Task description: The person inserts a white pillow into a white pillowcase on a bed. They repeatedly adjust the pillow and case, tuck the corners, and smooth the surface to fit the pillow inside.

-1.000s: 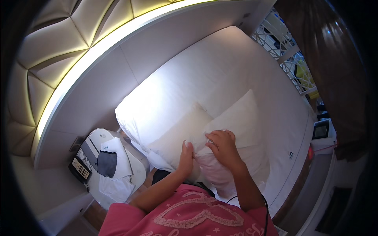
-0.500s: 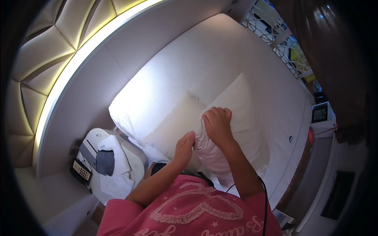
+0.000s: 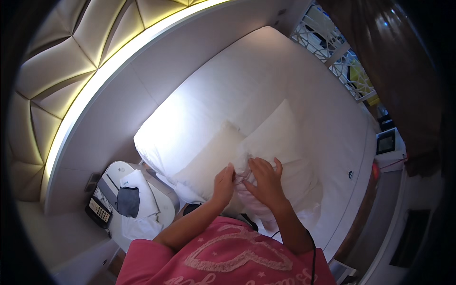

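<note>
A pillow in a white pillowcase [image 3: 279, 130] lies across the near part of the bed, its gathered opening end toward me. My left hand [image 3: 223, 184] is closed on the left side of that gathered edge; its fingertips are partly hidden by the cloth. Against the same edge, my right hand [image 3: 267, 183] rests with thumb and fingers apart, touching the bunched fabric. Beside the pillowcase on its left, a cream pillow [image 3: 206, 156] lies flat on the bed.
The bed [image 3: 190, 104] has a white sheet and runs along a padded, lit wall [image 3: 71, 71]. To the left stands a rounded bedside table [image 3: 164, 190] with a phone [image 3: 99, 211], a dark grey cloth [image 3: 128, 202] and white cloths or papers. A brown curtain [image 3: 380, 61] hangs at right.
My right hand has come down and toward me along the pillowcase, and its tight grip has loosened, with the fingers spreading. My left hand keeps hold of the edge.
</note>
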Available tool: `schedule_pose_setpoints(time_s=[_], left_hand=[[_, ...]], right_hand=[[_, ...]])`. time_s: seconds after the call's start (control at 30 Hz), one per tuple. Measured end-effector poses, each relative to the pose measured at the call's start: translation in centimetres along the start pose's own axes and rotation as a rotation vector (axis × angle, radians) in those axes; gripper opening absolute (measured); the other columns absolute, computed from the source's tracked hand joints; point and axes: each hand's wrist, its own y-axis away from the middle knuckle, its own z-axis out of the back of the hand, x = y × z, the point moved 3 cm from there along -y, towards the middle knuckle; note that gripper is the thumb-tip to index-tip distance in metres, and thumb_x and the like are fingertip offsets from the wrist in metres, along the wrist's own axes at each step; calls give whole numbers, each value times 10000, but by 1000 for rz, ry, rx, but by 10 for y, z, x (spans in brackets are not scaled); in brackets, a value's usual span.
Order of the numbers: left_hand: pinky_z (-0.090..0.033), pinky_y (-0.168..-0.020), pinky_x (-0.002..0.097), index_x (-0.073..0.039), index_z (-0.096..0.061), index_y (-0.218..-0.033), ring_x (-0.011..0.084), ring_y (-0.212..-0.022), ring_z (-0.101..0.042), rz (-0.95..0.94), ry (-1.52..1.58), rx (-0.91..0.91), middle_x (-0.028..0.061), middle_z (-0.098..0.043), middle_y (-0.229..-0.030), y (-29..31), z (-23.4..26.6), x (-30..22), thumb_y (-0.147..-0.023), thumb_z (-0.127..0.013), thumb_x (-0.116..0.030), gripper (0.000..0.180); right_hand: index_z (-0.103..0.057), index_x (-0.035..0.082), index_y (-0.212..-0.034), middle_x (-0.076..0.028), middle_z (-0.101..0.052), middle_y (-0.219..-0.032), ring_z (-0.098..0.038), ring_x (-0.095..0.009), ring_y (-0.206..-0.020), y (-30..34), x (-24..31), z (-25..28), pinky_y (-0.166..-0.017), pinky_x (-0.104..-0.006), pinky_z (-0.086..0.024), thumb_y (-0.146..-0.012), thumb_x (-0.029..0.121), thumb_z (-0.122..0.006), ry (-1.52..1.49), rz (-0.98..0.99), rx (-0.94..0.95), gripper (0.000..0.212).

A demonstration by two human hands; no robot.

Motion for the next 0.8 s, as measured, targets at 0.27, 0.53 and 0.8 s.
schedule_pose_setpoints(time_s=[0.27, 0.53, 0.8], left_hand=[[-549, -781, 273, 29, -612, -1065, 133, -886, -624, -464, -575, 222, 80, -608, -994, 1, 8, -26, -1009, -560, -14, 88], [-531, -656, 275, 23, -588, -992, 131, -761, -628, -442, -512, 187, 86, -612, -914, 5, -8, -30, -1005, -580, -55, 80], [-536, -696, 274, 3, -625, -1004, 115, -780, -652, -161, -452, 259, 69, -694, -861, 7, -10, -15, -989, -629, -114, 118]], right_hand=[[-660, 96, -975, -43, -690, -961, -648, -229, -1002, 10, -13, -17, -1068, -488, -289, -814, 71, -687, -162, -72, -32, 165], [-659, 83, -986, -58, -695, -948, -656, -224, -982, 25, -11, 13, -1067, -497, -295, -833, 60, -645, -189, -80, -59, 155], [-654, 82, -1034, -89, -684, -982, -646, -253, -1012, 45, -6, 24, -1092, -515, -270, -865, 84, -633, -221, -130, -75, 170]])
